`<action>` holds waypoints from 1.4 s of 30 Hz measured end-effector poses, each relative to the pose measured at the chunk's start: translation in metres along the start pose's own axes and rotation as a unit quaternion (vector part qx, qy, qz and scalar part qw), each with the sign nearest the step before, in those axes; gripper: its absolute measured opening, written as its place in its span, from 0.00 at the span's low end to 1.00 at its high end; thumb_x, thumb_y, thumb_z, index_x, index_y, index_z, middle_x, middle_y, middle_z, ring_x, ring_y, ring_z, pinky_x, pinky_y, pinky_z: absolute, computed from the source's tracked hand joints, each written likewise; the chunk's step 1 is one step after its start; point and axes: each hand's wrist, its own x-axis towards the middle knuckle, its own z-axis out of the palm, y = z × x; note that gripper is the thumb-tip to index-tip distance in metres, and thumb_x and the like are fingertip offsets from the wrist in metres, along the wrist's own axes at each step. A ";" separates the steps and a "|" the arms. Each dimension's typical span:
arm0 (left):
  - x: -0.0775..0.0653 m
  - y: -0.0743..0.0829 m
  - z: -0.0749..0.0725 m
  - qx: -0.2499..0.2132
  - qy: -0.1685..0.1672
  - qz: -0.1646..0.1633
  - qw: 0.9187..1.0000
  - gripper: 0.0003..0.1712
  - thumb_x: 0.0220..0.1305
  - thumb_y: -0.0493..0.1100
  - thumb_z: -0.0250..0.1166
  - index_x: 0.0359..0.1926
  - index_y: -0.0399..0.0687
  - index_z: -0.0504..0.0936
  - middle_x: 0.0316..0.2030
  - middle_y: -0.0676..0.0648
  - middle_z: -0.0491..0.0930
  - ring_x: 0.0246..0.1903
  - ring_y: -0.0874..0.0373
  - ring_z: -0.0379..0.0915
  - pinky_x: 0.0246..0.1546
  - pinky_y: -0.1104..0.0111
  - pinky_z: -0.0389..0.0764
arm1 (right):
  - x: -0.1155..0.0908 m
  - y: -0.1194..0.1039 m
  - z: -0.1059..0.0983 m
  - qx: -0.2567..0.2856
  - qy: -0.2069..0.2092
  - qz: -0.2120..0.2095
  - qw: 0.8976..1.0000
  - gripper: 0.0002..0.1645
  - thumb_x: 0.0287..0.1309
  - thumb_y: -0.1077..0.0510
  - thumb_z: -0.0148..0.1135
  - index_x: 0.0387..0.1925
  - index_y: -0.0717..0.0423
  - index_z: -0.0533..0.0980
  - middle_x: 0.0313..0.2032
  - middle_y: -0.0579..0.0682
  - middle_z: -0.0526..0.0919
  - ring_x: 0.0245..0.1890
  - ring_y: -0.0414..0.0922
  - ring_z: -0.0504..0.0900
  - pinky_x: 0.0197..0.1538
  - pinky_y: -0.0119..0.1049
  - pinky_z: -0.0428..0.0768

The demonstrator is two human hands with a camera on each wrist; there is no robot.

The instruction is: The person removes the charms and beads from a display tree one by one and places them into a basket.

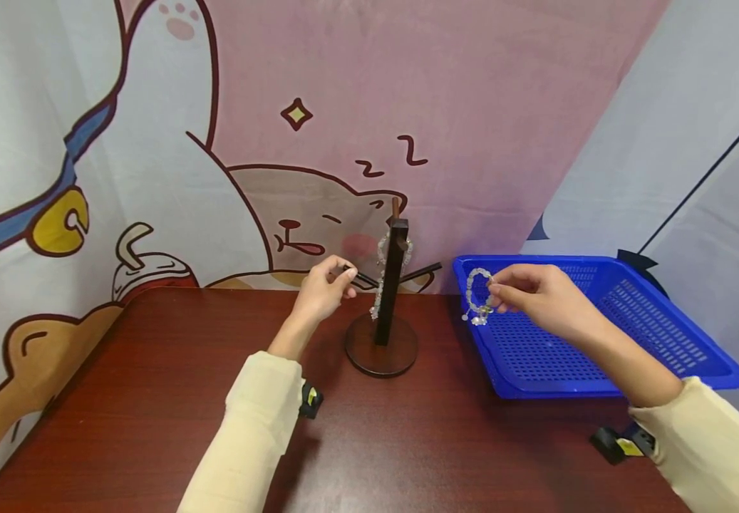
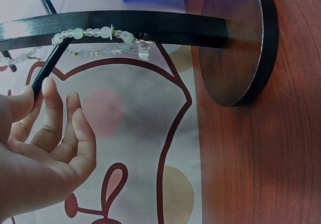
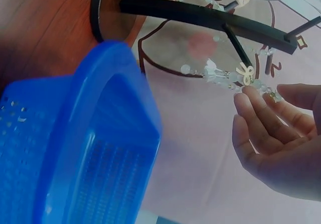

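Between the left hand's (image 1: 323, 288) thumb and fingertips is the outer end of a dark peg (image 2: 50, 66) on a wooden bracelet stand (image 1: 390, 299). From this lower left peg hangs a beaded bracelet (image 2: 77, 33), close to the post. The right hand (image 1: 539, 296) pinches another pale bead bracelet (image 1: 470, 288) and holds it up in the air, right of the stand. A bow charm (image 3: 246, 75) and small clear charms dangle from it. More pale beads (image 1: 408, 249) hang higher on the stand. The lower right peg (image 1: 422, 271) carries nothing.
A blue plastic basket (image 1: 500, 388) with perforated sides stands on the right of the reddish-brown table (image 1: 151, 399), below the right hand and forearm. Behind the table hangs a cloth (image 1: 497, 107) with cartoon animals.
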 end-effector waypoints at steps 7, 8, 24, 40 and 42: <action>0.000 -0.001 0.001 -0.003 0.005 0.005 1.000 0.08 0.66 0.42 0.56 0.41 0.44 0.76 0.24 0.38 0.79 0.24 0.58 0.73 0.24 0.71 0.70 | -0.018 0.014 -0.011 -0.026 -0.006 0.021 0.999 0.14 0.63 0.55 0.54 0.39 0.63 0.77 0.28 0.52 0.82 0.28 0.39 0.80 0.34 0.32 0.76; 0.000 -0.001 0.001 -0.003 0.005 0.004 1.000 0.08 0.66 0.43 0.56 0.41 0.44 0.76 0.25 0.37 0.79 0.24 0.58 0.73 0.24 0.71 0.70 | -0.020 0.017 -0.012 -0.030 -0.004 0.025 0.999 0.14 0.63 0.55 0.54 0.39 0.63 0.77 0.28 0.51 0.82 0.28 0.39 0.80 0.34 0.31 0.75; 0.001 -0.003 0.000 -0.002 0.006 0.003 1.000 0.08 0.66 0.43 0.56 0.41 0.44 0.76 0.20 0.45 0.78 0.24 0.58 0.74 0.25 0.71 0.71 | -0.049 0.057 -0.010 -0.056 -0.007 0.028 0.998 0.11 0.62 0.58 0.55 0.38 0.61 0.78 0.26 0.48 0.80 0.25 0.39 0.76 0.26 0.32 0.72; 0.002 -0.003 0.002 -0.004 0.010 0.005 1.000 0.07 0.65 0.43 0.56 0.40 0.44 0.77 0.19 0.45 0.78 0.23 0.59 0.73 0.24 0.71 0.71 | -0.055 0.069 -0.003 -0.040 -0.024 0.056 0.997 0.11 0.62 0.58 0.55 0.38 0.63 0.78 0.28 0.49 0.81 0.26 0.40 0.78 0.27 0.32 0.74; 0.002 -0.003 0.002 -0.004 0.009 0.005 1.000 0.07 0.65 0.43 0.56 0.40 0.44 0.76 0.19 0.45 0.78 0.22 0.59 0.73 0.24 0.71 0.71 | -0.054 0.068 -0.005 -0.040 -0.024 0.055 0.997 0.11 0.61 0.58 0.56 0.38 0.63 0.78 0.29 0.49 0.81 0.26 0.39 0.78 0.27 0.31 0.74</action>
